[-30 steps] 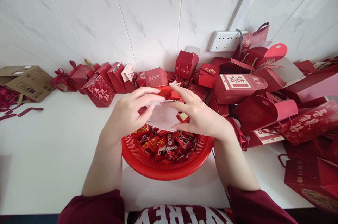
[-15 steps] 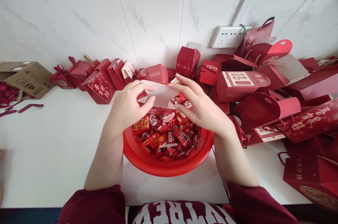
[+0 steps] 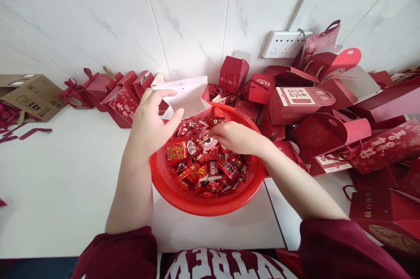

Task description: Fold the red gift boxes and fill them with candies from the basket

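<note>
A red plastic basket (image 3: 210, 208) full of wrapped candies (image 3: 213, 169) stands in front of me on the white counter. Over its far left part, my left hand (image 3: 152, 117) grips a red gift box (image 3: 193, 99) by its left side, thumb at the near edge. The box is open at the top and shows its white inside; its bottom is hidden. My right hand (image 3: 234, 136) is down among the candies, right of the box, with its fingertips pinched on a wrapped candy. The fingers partly cover that candy.
Closed and ribboned red boxes (image 3: 120, 101) line the wall at left, beside a brown carton (image 3: 36, 95). Many red boxes (image 3: 297, 104) are piled at right, below a power strip (image 3: 285, 44). Ribbon pieces (image 3: 36, 132) lie on the left counter.
My right hand has left the gift box and come down into the candies. My left hand has shifted slightly left with the box, which now tilts its opening more into view.
</note>
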`<move>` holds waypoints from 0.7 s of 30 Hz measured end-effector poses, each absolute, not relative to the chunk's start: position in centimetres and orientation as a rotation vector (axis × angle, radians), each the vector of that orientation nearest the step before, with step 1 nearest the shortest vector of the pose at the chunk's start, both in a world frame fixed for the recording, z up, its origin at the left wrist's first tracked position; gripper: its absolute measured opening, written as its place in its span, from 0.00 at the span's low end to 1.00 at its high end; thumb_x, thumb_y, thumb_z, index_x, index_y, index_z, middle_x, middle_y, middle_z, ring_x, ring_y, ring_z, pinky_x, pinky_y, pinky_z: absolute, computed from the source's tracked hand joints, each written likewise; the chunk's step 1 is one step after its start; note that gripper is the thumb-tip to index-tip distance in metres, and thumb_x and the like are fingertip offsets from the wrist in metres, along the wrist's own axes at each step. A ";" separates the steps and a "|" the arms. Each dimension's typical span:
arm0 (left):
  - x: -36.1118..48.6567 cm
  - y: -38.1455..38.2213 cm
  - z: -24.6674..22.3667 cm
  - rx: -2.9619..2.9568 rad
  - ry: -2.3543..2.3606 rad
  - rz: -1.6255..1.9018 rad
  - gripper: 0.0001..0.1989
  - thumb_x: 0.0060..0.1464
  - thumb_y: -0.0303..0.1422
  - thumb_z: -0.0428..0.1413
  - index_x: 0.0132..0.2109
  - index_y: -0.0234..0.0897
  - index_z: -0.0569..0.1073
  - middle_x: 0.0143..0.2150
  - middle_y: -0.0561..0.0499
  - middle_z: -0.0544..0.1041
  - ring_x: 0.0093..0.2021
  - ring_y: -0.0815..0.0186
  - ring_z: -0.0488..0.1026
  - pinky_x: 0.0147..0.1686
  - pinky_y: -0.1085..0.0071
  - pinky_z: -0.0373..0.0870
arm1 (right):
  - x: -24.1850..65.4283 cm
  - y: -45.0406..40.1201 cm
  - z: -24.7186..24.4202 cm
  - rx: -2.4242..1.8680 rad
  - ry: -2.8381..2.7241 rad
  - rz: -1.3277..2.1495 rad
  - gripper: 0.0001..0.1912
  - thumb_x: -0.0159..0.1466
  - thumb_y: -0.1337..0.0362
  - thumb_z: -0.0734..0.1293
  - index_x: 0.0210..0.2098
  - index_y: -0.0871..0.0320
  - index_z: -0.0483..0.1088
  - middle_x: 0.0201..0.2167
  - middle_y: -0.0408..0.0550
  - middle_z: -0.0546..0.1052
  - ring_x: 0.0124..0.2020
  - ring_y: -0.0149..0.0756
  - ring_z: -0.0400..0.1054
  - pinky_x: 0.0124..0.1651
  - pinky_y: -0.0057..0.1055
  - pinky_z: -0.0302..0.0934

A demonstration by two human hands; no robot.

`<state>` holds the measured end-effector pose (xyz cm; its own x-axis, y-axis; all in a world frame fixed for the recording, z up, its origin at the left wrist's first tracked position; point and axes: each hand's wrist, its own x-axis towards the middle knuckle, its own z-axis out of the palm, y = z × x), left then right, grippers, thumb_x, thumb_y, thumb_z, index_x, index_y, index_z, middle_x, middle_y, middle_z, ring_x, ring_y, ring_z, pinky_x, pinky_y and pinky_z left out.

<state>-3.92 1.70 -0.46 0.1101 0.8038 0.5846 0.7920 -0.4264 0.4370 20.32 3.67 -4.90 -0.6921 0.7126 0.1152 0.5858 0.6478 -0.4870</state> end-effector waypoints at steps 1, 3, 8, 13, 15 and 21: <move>-3.8 1.7 -0.5 2.330 1.661 1.219 0.17 0.60 0.33 0.58 0.56 0.40 0.74 0.59 0.46 0.72 0.52 0.60 0.75 0.47 0.65 0.77 | 19.6 4.2 -4.9 -0.958 -2.657 0.683 0.16 0.70 0.71 0.59 0.46 0.56 0.78 0.48 0.49 0.83 0.50 0.41 0.77 0.56 0.39 0.68; -3.7 1.7 -0.6 2.329 1.638 1.177 0.16 0.61 0.34 0.57 0.56 0.39 0.73 0.60 0.45 0.72 0.54 0.60 0.75 0.48 0.66 0.76 | 18.3 5.0 -4.8 -0.784 -2.783 0.827 0.16 0.69 0.71 0.60 0.48 0.56 0.78 0.49 0.49 0.82 0.50 0.39 0.77 0.56 0.38 0.68; -4.1 1.6 -0.7 2.322 1.726 1.139 0.16 0.62 0.34 0.56 0.56 0.39 0.73 0.59 0.45 0.72 0.51 0.60 0.75 0.47 0.66 0.75 | 14.9 6.3 -5.7 -0.742 -2.860 0.741 0.19 0.67 0.74 0.61 0.55 0.62 0.74 0.55 0.59 0.78 0.55 0.46 0.74 0.59 0.43 0.67; -4.6 1.3 -0.3 2.306 1.809 1.139 0.16 0.64 0.34 0.54 0.57 0.42 0.73 0.59 0.46 0.72 0.51 0.59 0.74 0.45 0.67 0.74 | 12.0 6.2 -8.7 -0.752 -2.938 0.715 0.38 0.62 0.73 0.70 0.70 0.65 0.57 0.67 0.66 0.67 0.66 0.50 0.64 0.66 0.42 0.62; -4.7 1.2 -0.3 2.316 1.803 1.133 0.16 0.63 0.34 0.55 0.57 0.41 0.73 0.61 0.46 0.72 0.53 0.58 0.74 0.49 0.65 0.74 | 11.7 5.9 -9.3 -0.799 -2.968 0.689 0.46 0.60 0.76 0.70 0.73 0.67 0.49 0.67 0.70 0.64 0.68 0.53 0.62 0.67 0.44 0.60; -4.9 1.1 -0.4 2.335 1.787 1.109 0.17 0.63 0.34 0.56 0.57 0.40 0.72 0.62 0.45 0.70 0.57 0.56 0.73 0.60 0.60 0.70 | 14.4 4.7 -7.6 -0.820 -2.977 0.642 0.44 0.61 0.77 0.67 0.74 0.57 0.51 0.60 0.62 0.74 0.57 0.49 0.72 0.55 0.40 0.67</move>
